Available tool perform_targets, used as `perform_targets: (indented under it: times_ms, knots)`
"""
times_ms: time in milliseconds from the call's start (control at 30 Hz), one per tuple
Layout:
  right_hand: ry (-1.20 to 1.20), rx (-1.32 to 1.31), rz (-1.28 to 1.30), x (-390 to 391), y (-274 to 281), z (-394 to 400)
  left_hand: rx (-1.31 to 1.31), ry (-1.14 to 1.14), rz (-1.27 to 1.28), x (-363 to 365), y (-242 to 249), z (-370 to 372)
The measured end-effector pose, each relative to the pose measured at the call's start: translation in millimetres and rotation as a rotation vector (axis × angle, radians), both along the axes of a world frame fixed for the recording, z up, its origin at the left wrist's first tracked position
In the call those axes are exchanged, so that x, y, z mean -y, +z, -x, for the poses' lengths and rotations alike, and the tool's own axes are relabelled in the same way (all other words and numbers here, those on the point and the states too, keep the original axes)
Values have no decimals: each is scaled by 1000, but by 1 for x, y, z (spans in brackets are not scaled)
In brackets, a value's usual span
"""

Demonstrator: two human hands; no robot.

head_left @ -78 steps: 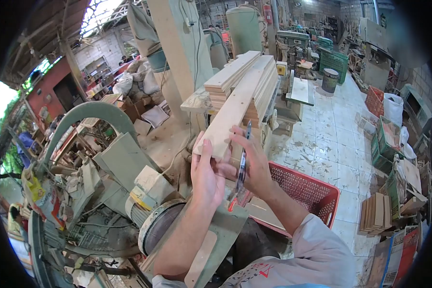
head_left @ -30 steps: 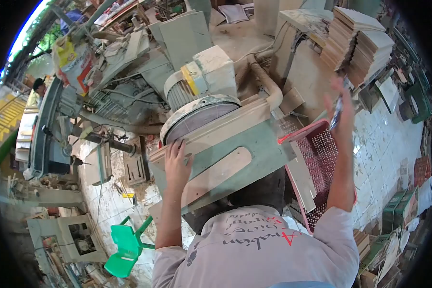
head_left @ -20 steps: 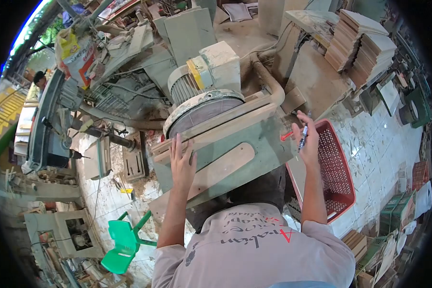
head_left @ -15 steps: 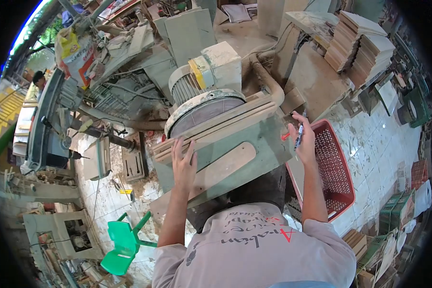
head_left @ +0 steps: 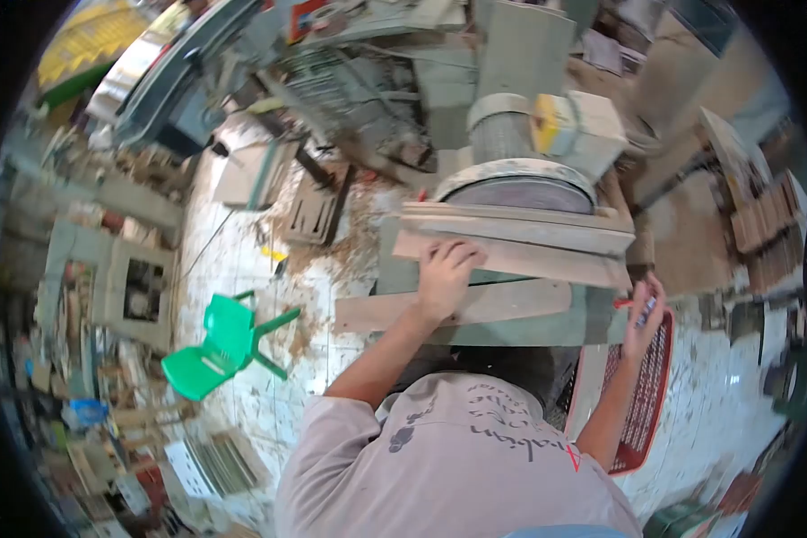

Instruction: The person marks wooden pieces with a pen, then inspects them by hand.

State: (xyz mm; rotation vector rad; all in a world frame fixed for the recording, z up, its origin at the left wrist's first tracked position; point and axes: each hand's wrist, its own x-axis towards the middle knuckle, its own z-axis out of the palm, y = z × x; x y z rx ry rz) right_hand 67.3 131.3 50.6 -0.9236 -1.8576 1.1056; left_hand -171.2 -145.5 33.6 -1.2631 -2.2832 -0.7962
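Note:
My left hand (head_left: 448, 280) has its fingers curled over a flat wooden board (head_left: 538, 262), which lies in front of the stacked boards (head_left: 511, 221) by the disc sander (head_left: 520, 191). Under my left wrist, a long wooden piece with a rounded end (head_left: 511, 303) rests on the green worktable (head_left: 520, 334). A pen (head_left: 646, 312) is held in my closed right hand (head_left: 638, 330), near the right end of the board. A small red knob (head_left: 620, 304) shows beside that hand.
A red plastic basket (head_left: 659, 386) stands right of the worktable. The sander's motor (head_left: 502, 134) rises at the back. On the left are a green chair (head_left: 215, 345), a slotted metal base (head_left: 316, 211) and a floor (head_left: 251, 260) littered with wood shavings.
My view has swung to the left. One board has come away from the front of the stack toward me under my left hand. My right hand still holds the pen.

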Motion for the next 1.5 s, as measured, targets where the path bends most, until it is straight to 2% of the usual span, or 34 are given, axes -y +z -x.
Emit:
perform_targets:
  times_ms: [100, 133, 233, 367, 400, 467, 533, 600, 633, 700, 767, 1000, 1367, 1500]
  knots:
    - [-21, -113, 97, -5, -3, 1, -29, -25, -104, 13, 9, -10]
    - [25, -305, 301, 1, 1, 5, -37, -20, -128, 17, 12, -15]
    - [105, -236, 266, -3, 4, 7, -48, -13, -156, 28, 11, -21]
    - [173, -357, 379, 5, 14, 19, -27, 19, -201, 39, 20, -24]
    - [185, -340, 328, 1, 10, 18, -16, 17, -227, 40, 24, -24]
    - [92, -325, 327, 20, 40, 34, 86, 11, -123, 48, 36, -20]
    - [159, -439, 410, 19, 46, 33, 143, 10, -86, 52, 45, -11]
    - [170, -531, 616, 16, 56, 28, 358, -45, -53, 58, 68, -3]
    - [257, -669, 697, 9, 44, 22, 454, -26, -11, 62, 69, 0]
    - [260, -705, 611, 16, 61, 23, 669, 0, 29, 68, 74, 4]
    - [273, -503, 485, 24, 72, 25, 707, -34, 52, 70, 76, 7]
    - [190, -482, 522, 34, 88, 22, 861, -28, 136, 68, 77, 5]
    - [82, -460, 590, 30, 77, 21, 955, -33, 150, 64, 62, -7]
    - [56, -373, 524, 31, 77, 16, 987, -52, 179, 61, 61, -10]
